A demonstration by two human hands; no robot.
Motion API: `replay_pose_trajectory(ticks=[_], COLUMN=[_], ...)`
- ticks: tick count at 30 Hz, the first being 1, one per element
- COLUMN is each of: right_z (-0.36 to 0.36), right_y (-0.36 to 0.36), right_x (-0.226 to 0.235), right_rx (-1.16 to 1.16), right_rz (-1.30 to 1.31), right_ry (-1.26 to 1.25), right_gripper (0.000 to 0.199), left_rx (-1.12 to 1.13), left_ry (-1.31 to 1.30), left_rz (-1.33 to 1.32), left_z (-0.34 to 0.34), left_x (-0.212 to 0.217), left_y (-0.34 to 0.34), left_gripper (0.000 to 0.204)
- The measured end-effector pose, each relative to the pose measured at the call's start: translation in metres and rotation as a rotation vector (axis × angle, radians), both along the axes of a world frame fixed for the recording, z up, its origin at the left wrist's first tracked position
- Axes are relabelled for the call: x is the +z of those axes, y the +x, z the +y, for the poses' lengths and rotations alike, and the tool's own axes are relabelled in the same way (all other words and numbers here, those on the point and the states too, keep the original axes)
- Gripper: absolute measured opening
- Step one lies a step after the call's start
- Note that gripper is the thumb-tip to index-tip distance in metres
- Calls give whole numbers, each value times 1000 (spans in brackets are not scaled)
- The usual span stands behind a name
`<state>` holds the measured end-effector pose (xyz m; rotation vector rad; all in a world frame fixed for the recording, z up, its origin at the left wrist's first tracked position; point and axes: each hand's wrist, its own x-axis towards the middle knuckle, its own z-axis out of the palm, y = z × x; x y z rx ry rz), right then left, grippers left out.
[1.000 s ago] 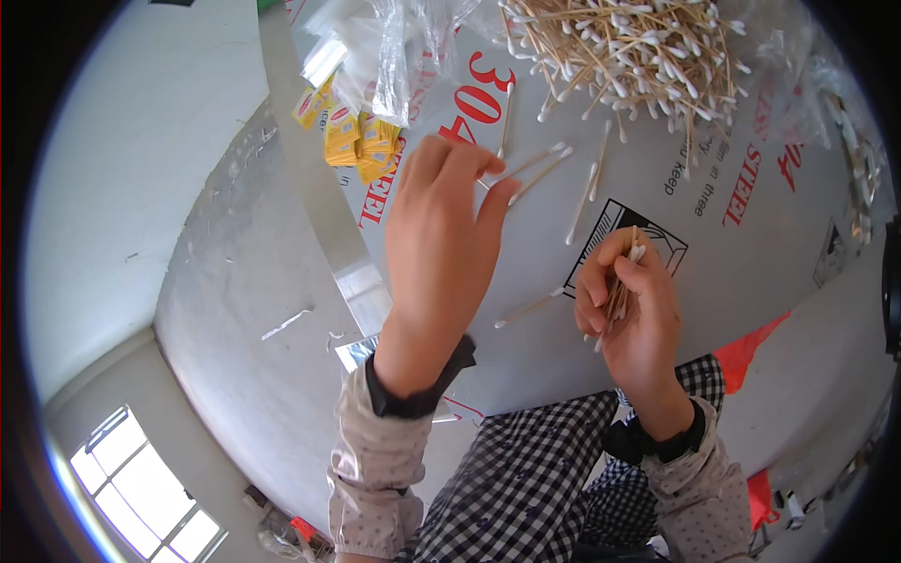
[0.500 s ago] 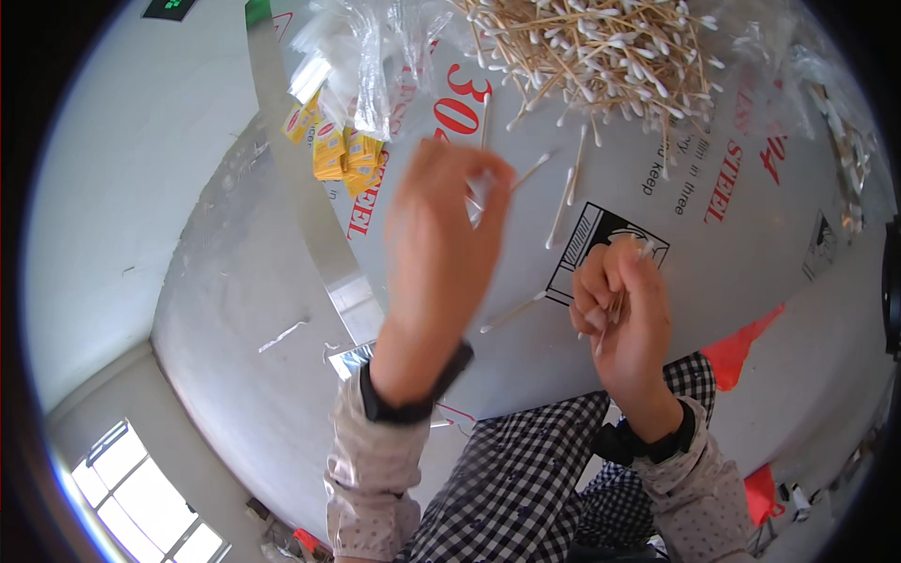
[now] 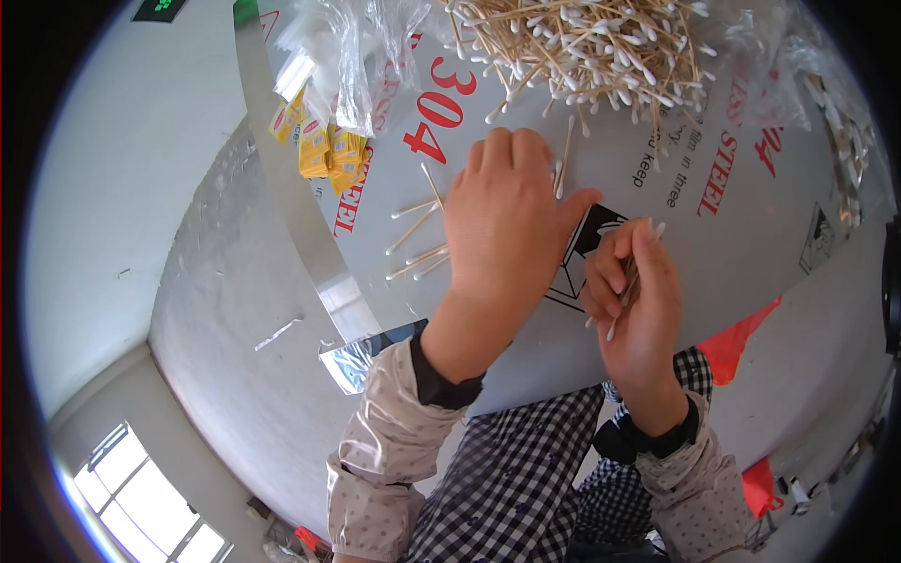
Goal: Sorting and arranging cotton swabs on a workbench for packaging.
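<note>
My left hand (image 3: 502, 216) rests palm down on the film-covered table, thumb spread to the right. Its fingertips are partly hidden. Several loose cotton swabs (image 3: 413, 233) stick out from under its left side, pointing different ways. In my right hand (image 3: 643, 300), a few cotton swabs (image 3: 631, 281) lie across the palm under curled fingers, their white tips showing at both ends. A large heap of wooden-stick cotton swabs (image 3: 582, 52) sits at the far side. Beyond my left fingers, one or two single swabs (image 3: 566, 155) lie apart from the heap.
Yellow packets (image 3: 328, 155) are piled at the far left, beside crumpled clear plastic bags (image 3: 352, 75). More clear plastic (image 3: 770, 56) lies at the far right. A metal strip (image 3: 300, 216) runs along the table's left edge. Red plastic (image 3: 737, 342) hangs at the near right edge.
My left hand has moved right and come down flat from a curled, raised pose. Several swabs now show beside it. My right hand stays closed around its swabs, with little movement.
</note>
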<state>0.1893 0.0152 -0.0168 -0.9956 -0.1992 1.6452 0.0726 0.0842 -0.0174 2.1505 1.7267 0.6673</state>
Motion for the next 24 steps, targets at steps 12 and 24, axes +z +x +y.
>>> replay_pose_trajectory(ticks=[12, 24], right_z=[-84, -143], right_y=[213, 257], right_x=[16, -44], right_rx=[-222, 261], right_rz=[-261, -1931], right_ry=[127, -137], right_gripper=[20, 36], left_rx=[151, -121], left_ry=[-156, -374], left_rz=[6, -134], left_z=[-34, -71], left_x=[43, 30], left_y=[-103, -92], left_gripper=[28, 31])
